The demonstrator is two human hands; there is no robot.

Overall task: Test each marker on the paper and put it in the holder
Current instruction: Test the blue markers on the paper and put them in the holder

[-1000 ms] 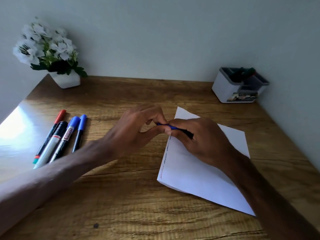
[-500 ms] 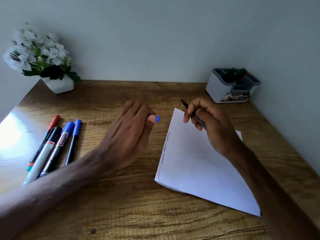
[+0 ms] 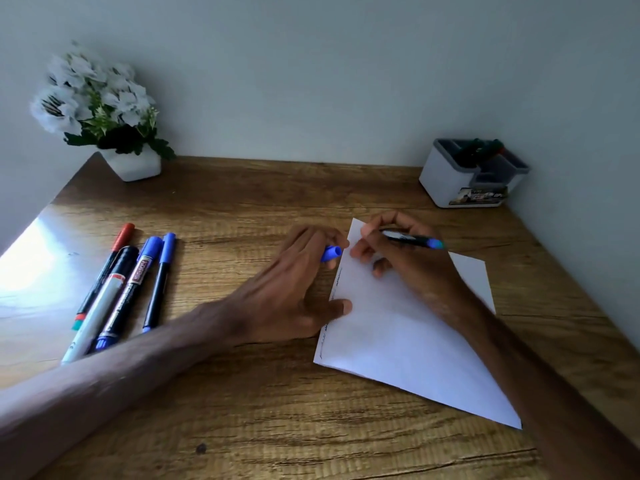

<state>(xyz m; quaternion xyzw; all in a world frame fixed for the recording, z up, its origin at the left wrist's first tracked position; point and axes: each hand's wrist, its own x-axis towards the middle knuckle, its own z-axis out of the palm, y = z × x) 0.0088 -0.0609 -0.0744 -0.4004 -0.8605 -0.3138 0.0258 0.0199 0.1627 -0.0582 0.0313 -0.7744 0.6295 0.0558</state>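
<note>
The right hand (image 3: 412, 261) grips an uncapped black marker (image 3: 414, 239) in a writing hold, fingers curled round the barrel. Its blue rear end points away to the right, and its tip is hidden behind the fingers over the far left corner of the white paper (image 3: 408, 344). Just to its left, the left hand (image 3: 294, 292) pinches the blue cap (image 3: 330, 253) in its curled fingers, with its thumb pressed flat on the paper's left edge, where a row of small scribbles (image 3: 325, 332) runs beneath it. Well to the left of the left hand, four capped markers (image 3: 128, 289) lie side by side on the wooden table (image 3: 263, 410). Beyond the right hand, against the wall, stands the white holder (image 3: 446, 183) with markers already in it. Far beyond the left hand sits a potted white flower (image 3: 133, 166).
</note>
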